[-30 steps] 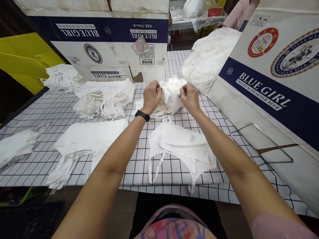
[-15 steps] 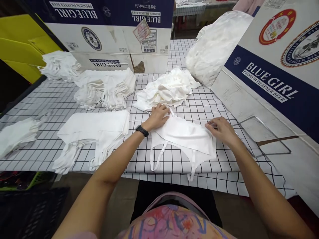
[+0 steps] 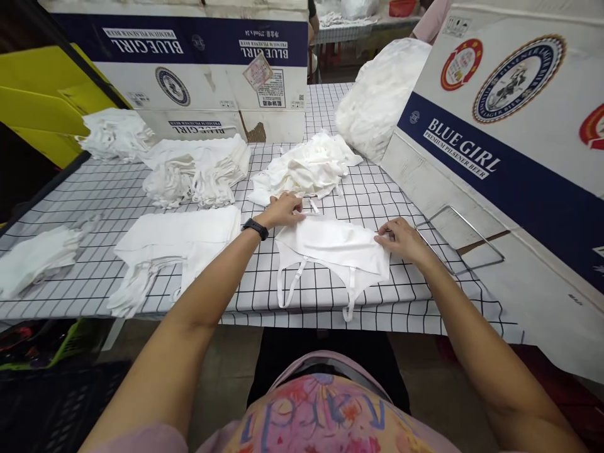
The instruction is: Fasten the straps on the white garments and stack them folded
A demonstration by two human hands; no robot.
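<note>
A white camisole-like garment with thin adjustable straps lies folded on the checked tablecloth, its straps and scalloped edge toward me. My left hand is at its far left corner, fingers bent and closed on the edge; a dark watch is on that wrist. At the right edge my right hand pinches the fabric between thumb and fingers. A short strap end sticks out beyond the far edge, beside my left fingers. Just past my left hand sits a loose heap of white garments.
Neat stacks of similar white garments lie to the left, one near and one farther. Beer cartons stand at the back and right. A bent metal wire frame leans by the right carton. A big white bundle sits behind.
The view has shifted, so the table appears farther left. My left hand has drawn back slightly toward the garment's far left corner. My right hand stays at the right edge.
</note>
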